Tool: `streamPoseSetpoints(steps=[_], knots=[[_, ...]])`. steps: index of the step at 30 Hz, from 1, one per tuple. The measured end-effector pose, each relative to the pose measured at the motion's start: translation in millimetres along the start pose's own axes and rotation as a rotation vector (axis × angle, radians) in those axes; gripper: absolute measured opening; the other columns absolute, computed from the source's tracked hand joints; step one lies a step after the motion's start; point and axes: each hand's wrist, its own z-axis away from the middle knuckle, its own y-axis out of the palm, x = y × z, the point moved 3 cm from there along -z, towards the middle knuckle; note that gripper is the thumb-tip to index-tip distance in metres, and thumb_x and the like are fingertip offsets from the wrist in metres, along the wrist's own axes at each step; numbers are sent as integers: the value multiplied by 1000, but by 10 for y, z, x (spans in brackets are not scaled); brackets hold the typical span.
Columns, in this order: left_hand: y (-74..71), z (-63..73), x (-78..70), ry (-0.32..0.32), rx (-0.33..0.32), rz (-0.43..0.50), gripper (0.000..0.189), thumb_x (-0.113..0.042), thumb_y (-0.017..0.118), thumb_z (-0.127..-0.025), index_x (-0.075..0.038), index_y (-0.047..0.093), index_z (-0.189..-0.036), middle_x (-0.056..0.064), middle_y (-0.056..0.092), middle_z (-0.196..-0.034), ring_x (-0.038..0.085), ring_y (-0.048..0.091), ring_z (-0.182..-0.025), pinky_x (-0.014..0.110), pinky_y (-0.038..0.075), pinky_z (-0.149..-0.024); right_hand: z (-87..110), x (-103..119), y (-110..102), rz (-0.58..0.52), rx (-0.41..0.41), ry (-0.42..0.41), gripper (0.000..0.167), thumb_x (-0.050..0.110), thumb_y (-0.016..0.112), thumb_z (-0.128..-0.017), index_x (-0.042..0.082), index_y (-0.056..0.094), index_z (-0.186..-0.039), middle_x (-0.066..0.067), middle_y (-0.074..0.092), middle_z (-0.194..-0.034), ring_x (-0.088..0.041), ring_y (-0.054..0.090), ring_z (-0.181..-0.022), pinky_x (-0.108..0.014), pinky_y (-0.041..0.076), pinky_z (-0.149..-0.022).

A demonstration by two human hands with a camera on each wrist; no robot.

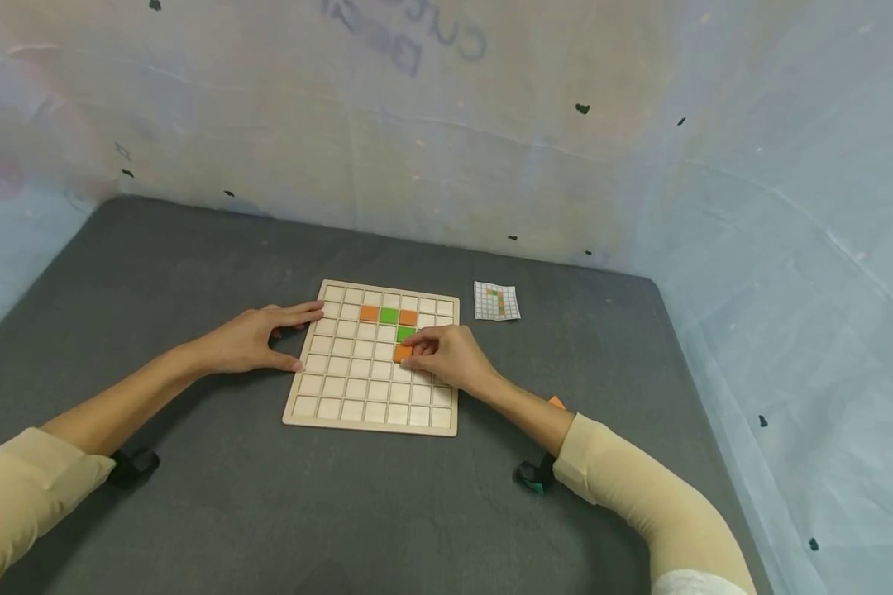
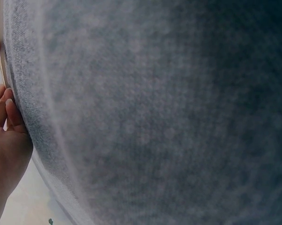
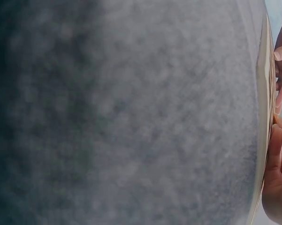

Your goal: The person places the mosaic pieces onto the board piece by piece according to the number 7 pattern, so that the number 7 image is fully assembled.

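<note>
A wooden grid board (image 1: 372, 427) lies flat on the dark table. My left hand (image 1: 249, 340) touches its left edge with extended fingers and thumb; in the left wrist view that hand (image 2: 9, 154) shows at the far left border. Between thumb and fingertips my right hand (image 1: 452, 357) pinches an orange square tile (image 1: 401, 354) at a cell right of the board's middle. Directly above that tile sits a green tile (image 1: 405, 334), partly covered by the fingers. An upper row holds an orange tile (image 1: 370, 313), a green tile (image 1: 389, 316) and another orange tile (image 1: 408, 317).
A small paper card (image 1: 496, 301) with a printed coloured grid lies to the right of the board. Another orange piece (image 1: 556, 402) peeks out behind the right forearm. Pale sheeting (image 1: 446, 165) rises at the table's back and sides.
</note>
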Motion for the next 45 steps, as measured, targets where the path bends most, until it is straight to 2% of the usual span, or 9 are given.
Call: streamPoseSetpoints(steps=[11,22,28,35,39,45], knots=[[-9,2,-21,-11,4,3,90,-42,81,-82,-13,37,-155,4,28,-162,26,45,-130,41,48,-90,-24,37,-32,16,22,13,25,21,84,-83,11,76,-105,7,67,-75,-6,62,-67,-23,50,-65],[-8,-6,-55,8,18,16,91,-39,81,-82,-9,36,-155,8,26,-163,32,42,-134,45,48,-92,-1,31,-47,-7,60,50,27,21,84,-83,10,76,-106,7,68,-77,-8,63,-68,-24,50,-65],[0,-6,-44,6,20,22,90,-40,80,-83,-9,36,-155,8,26,-163,32,41,-134,46,47,-93,69,-41,-88,-99,49,60,20,16,79,-87,11,76,-107,5,68,-81,-10,63,-71,-26,51,-67],[-37,15,-16,-11,19,27,90,-41,80,-83,-11,35,-155,6,25,-163,33,39,-136,48,46,-94,148,-123,-173,-193,-26,78,16,18,78,-89,14,76,-105,3,70,-84,-14,65,-72,-27,50,-60],[-54,32,11,-21,21,16,91,-43,79,-82,-11,36,-155,5,25,-163,33,39,-137,47,46,-94,122,-109,-161,-173,-46,85,18,21,80,-86,13,76,-102,3,70,-82,-13,65,-70,-27,50,-59],[-32,48,22,-41,20,12,91,-47,78,-82,-14,36,-155,3,25,-164,27,43,-132,43,47,-91,49,-52,-53,-93,-51,85,18,24,84,-83,13,75,-95,5,69,-79,-9,65,-69,-25,53,-65]])
